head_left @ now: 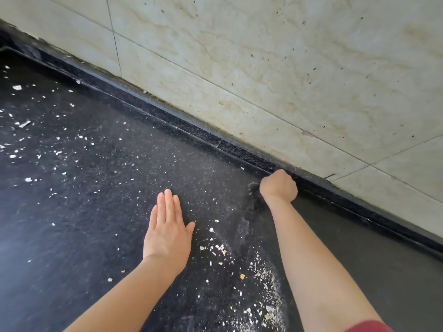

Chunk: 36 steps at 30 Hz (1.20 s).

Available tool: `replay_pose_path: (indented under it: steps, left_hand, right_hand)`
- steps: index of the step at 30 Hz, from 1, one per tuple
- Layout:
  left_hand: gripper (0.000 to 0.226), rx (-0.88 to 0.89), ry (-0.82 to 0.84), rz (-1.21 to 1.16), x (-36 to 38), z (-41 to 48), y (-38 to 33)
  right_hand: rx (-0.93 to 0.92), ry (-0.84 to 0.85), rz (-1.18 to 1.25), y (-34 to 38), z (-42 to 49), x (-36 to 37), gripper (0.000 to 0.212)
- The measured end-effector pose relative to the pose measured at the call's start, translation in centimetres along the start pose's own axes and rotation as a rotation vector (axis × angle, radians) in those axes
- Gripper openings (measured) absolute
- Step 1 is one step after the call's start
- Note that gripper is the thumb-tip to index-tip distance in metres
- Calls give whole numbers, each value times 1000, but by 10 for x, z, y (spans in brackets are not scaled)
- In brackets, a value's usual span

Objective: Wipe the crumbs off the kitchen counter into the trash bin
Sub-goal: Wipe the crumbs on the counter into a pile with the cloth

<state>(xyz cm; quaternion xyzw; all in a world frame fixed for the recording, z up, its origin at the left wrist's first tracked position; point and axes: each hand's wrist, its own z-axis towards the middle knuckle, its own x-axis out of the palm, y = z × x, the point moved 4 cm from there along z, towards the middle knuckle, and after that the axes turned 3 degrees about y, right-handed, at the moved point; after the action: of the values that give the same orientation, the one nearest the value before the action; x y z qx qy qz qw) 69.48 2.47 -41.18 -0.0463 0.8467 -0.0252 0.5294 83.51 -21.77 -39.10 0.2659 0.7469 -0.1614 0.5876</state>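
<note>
My main worry is scatter. The crumbs are dry, pale, flaky shards mixed with fine dust, and on a counter this hard and slick, a quick sweep could skate them sideways or off the near edge onto the floor instead of into the trash bin, which I cannot see anywhere in this view. The thickest band lies at five o'clock from the left hand, between the two forearms, and a looser sprinkle spreads toward nine and ten o'clock of the view. The left hand lies flat on the stone, fingers straight and together, holding nothing. The right hand, at two o'clock from it, is curled into a tight fist against the raised back ledge. A dark fringe shows at its left side, perhaps a rag, but I cannot tell whether it grips anything. Grit could also lodge in the seam under that ledge. The counter is black speckled stone, matte and smear-streaked toward four o'clock. The wall tiles are glossy, cream and marble-veined, spotted with dark specks.
</note>
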Motion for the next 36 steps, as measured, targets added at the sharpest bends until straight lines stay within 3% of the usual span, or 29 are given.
replay_pose_path:
  steps: [5,7,10,12,14,16,19,21,23,24,27,29,32,34,36]
  left_hand:
    - [68,2,-9,-2,-1,1,0]
    - [69,0,-10,-9,-1,1,1]
    - [69,14,-24,-22,-1,2,4]
    - [69,29,-29,-34,-1,2,5]
    - [69,37,-30,-51,-2,2,4]
    - [70,39,-44,-73,0,1,5]
    - [70,36,-71,-102,0,2,5]
    - [70,42,-69,-117,-2,2,6]
    - [68,76,-75,-113,-5,-3,12]
    - [66,88,-94,-125,-4,-7,19]
    - [63,93,-207,-141,-3,-26,42]
    - [63,103,-190,-96,4,-36,54]
    - [66,81,-133,-111,16,-46,62]
    - [63,79,-174,-99,16,-49,60]
    - [61,84,-160,-100,16,-49,58]
  right_hand:
    - [-451,67,45,81,-56,17,31]
    - [-618,178,21,102,-73,17,36]
    - [-782,411,27,111,-71,5,24]
    - [-770,329,18,105,-51,-8,27]
    - [-690,107,-56,93,-35,-14,28]
    - [-620,72,-109,88,-42,-2,40]
    - [-760,166,-30,103,-89,27,46]
    - [-851,371,77,110,-120,36,42]
    - [-826,573,219,106,-133,33,34]
    - [-778,590,289,99,-129,27,34]
    - [-622,351,340,61,-101,-6,35]
    - [-497,155,169,23,-72,-24,35]
    - [-222,123,-69,-22,-55,-15,47]
    - [-257,165,-62,-18,-83,5,59]
    - [-397,139,-3,3,-126,17,57]
